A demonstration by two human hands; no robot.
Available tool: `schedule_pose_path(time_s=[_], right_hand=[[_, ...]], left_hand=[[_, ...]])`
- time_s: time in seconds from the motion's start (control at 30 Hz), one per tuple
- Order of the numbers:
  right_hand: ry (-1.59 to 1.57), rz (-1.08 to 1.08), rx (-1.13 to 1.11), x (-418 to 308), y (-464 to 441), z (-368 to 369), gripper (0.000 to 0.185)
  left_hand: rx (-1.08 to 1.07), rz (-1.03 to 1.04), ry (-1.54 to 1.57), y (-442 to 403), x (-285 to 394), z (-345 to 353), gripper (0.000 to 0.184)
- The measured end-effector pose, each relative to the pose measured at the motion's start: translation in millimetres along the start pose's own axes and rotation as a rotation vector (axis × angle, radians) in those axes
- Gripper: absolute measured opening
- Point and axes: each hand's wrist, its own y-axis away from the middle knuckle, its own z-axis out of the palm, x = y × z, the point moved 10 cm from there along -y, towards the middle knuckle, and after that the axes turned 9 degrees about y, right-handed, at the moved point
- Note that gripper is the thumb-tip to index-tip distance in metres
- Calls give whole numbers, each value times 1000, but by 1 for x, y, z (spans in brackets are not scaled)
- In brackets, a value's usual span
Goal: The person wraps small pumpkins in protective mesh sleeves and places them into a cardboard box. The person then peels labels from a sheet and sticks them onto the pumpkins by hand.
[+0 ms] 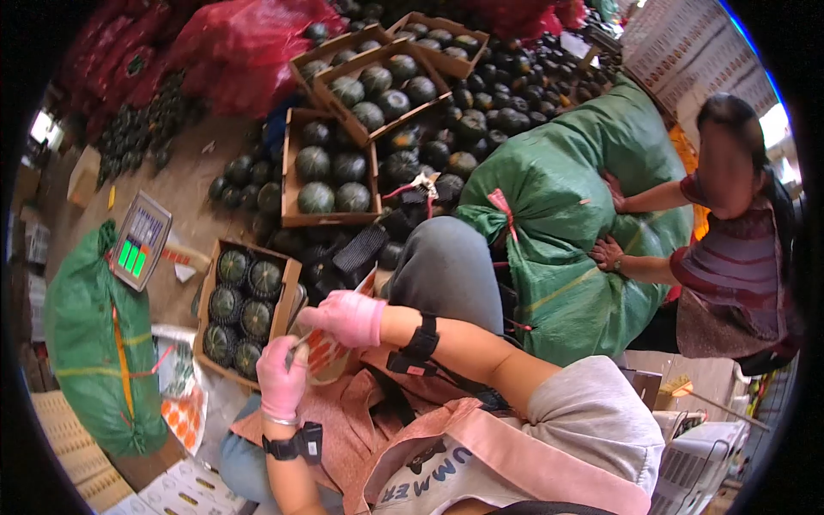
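Observation:
My right hand [343,318], in a pink glove, is closed with its fingers pointing left. Just below it, my left hand [281,378], also in a pink glove, is closed in a pinch. A thin pale strip or edge shows between the two hands, too small to name. Both hands are beside the right edge of a cardboard box [206,350] that holds several dark green squashes [257,318] in two columns. Under my hands lies a sheet with an orange and white print [333,365].
A scale [140,240] with a lit green display stands at the left, by a green sack [94,335]. Ahead are filled squash boxes [330,219] and a squash heap [506,112]. At the right, a person [730,232] presses both hands on large green sacks [558,223].

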Motion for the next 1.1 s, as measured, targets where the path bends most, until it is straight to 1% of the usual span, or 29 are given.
schedule_pose_path(time_s=[0.1, 0.23, 0.33, 0.37, 0.43, 0.47, 0.5, 0.53, 0.57, 0.6, 0.63, 0.67, 0.7, 0.8, 0.83, 0.93, 1.03, 1.1], right_hand=[[7, -3, 23, 1, -1, 4, 41], [-14, 28, -16, 3, -3, 4, 53], [-57, 42, -16, 1, 0, -5, 60], [-103, 39, 28, 7, 2, 1, 58], [-204, 49, 24, 4, 5, -15, 53], [-179, 73, -22, 5, 5, -11, 49], [-186, 43, 26, 7, 5, -10, 46], [-152, 102, 28, 12, 6, -2, 44], [-150, 139, 13, 6, 7, -12, 43], [-235, 58, 116, -4, 7, -26, 42], [-255, 86, 71, -6, 7, -26, 41], [-273, 65, 62, -9, 6, -27, 42], [-293, 53, 51, -10, 3, -24, 42], [-290, 49, 49, -4, 7, -27, 43], [-278, 53, 51, -4, 7, -26, 43], [-282, 29, 30, -6, 7, -25, 46], [-296, 54, 24, -2, 9, -20, 43], [-358, 32, 24, -5, 10, -22, 41]], left_hand=[[14, -47, -10, -3, 0, 1, 14], [38, 71, -85, -6, 12, -1, 10], [5, -41, -47, -10, 15, -2, 11], [13, -43, 20, -11, 17, -2, 13], [21, -109, 129, -12, 14, -2, 16], [37, -125, 147, -10, 9, -2, 16], [13, -203, 153, -8, 6, 0, 11], [20, -182, 127, -3, -3, -1, 12], [4, -180, 142, -1, -3, -1, 12], [-16, -158, 168, 0, -3, 0, 13], [-43, -216, 334, 3, -14, 5, 15], [-76, -258, 513, 6, -23, 11, 17], [-92, -252, 548, 6, -23, 12, 21], [-30, -181, 532, -2, -13, 6, 20], [-34, -172, 482, -4, -10, 4, 20], [-117, -217, 515, -6, -11, 10, 20], [-162, -276, 585, -5, -15, 15, 19], [-241, -303, 580, -2, -16, 22, 17]])
